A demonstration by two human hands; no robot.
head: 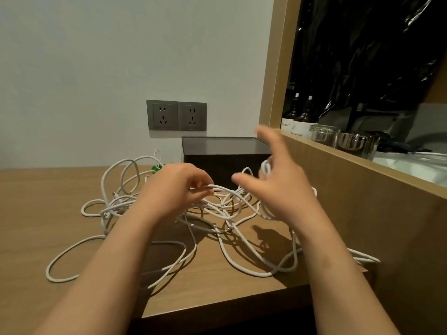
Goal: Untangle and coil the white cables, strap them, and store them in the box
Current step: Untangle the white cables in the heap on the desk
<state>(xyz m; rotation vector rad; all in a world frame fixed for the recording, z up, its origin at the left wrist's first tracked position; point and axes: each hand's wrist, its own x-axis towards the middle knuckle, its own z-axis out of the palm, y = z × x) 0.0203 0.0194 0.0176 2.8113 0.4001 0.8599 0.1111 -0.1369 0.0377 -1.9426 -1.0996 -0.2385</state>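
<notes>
1. Wooden table (48, 213): light brown top, running from the left edge to the wooden partition on the right.

2. White cables (227, 201): 1 loose tangle lying on the table in front of the box, none of it inside. Large loops spread left and toward the near edge; some strands are lifted off the surface between the 2 hands.

3. Wall sockets (176, 115): 2 grey plates side by side on the pale wall, above and left of the box.

4. Green item (156, 168): small, behind the tangle and just left of the box (too hidden to tell what it is).

5. Left hand (174, 187): raised over the tangle, fingers curled, pinching 1 cable strand at the fingertips.

6. Box (225, 153): dark and square, standing on the table against the wall, behind both hands.

7. Right hand (283, 187): raised, fingers spread and straight, motion-blurred. Several cable loops hang around the palm; the fingers do not grip them.

8. Wooden partition (338, 180): rises from the table's right side, topped by a ledge.

9. Bottles (300, 117): 2 dark, with white labels, behind the ledge.

10. Glasses (324, 135): 2 clear ones, right of the bottles.

11. Black plastic sheet (375, 44): crinkled, filling the upper right.
</notes>
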